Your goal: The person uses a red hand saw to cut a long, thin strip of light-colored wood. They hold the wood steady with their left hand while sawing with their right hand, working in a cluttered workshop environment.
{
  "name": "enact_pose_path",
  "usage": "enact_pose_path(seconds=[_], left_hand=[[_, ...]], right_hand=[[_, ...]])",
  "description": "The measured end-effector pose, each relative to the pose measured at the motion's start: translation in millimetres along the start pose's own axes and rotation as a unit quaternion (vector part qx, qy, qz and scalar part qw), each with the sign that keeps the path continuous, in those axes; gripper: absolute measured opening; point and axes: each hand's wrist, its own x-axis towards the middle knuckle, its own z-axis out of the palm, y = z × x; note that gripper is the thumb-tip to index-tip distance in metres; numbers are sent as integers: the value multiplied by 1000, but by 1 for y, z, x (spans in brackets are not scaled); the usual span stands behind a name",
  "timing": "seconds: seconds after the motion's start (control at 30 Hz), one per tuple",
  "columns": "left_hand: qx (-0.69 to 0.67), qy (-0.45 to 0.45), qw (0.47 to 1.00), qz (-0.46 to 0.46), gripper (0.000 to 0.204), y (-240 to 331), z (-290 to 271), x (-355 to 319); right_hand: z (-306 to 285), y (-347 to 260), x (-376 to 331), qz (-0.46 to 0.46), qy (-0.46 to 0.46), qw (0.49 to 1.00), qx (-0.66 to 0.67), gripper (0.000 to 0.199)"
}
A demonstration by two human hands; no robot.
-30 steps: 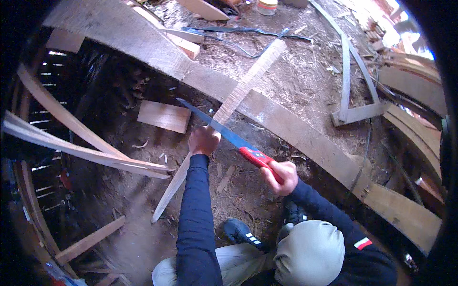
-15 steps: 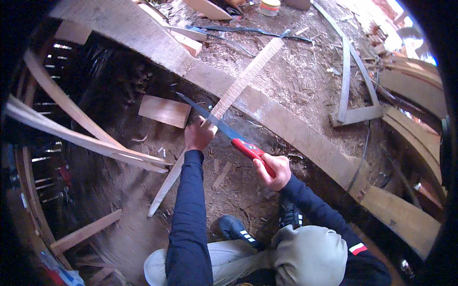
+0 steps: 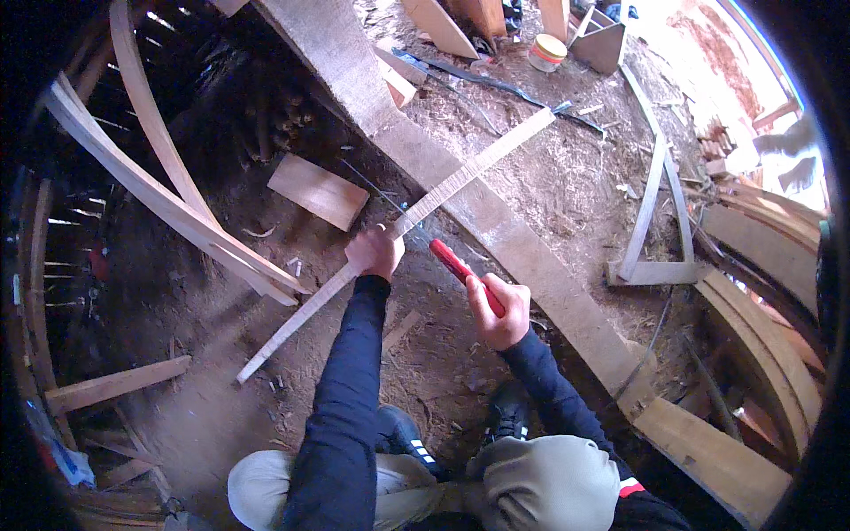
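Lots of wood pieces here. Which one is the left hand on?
The long thin strip lying diagonally across the wide plank; the left hand grips it mid-length. The short flat board lies apart, untouched.

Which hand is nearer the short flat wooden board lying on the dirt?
Left. The left hand, gripping the long thin wooden strip, sits just beside the short flat wooden board; the right hand, holding the red-handled saw, is farther away.

Open dirt lay to the left of my left hand (image 3: 374, 252), up to the flat board (image 3: 319, 191) and the curved ribs (image 3: 177, 217) beyond. The heavy plank (image 3: 496, 234) walled off my right hand (image 3: 501, 310), and the thin strip (image 3: 460, 177) crossed over it. Past the ribs it looked too dark to judge.
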Motion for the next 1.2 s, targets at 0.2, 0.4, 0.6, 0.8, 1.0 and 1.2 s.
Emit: enact_pose_path(seconds=[0.2,0.4,0.6,0.8,1.0,1.2], left_hand=[[1,83,997,8,25,4,6,-8],[27,80,996,0,19,1,1,-8],[19,70,997,-7,17,6,1,-10],[9,53,999,-1,17,2,0,-14],[-17,71,997,-3,18,1,6,-17],[-28,63,998,-2,21,5,6,-6]], right_hand=[[-7,-17,-35,0,5,999,-35,8],[-11,-33,-13,61,7,997,-41,24],[-3,-44,-31,-19,16,998,-62,20],[-18,-48,-40,4,8,998,-59,28],[4,-43,-15,10,16,999,-51,27],[-25,-27,-47,4,5,996,-92,15]])
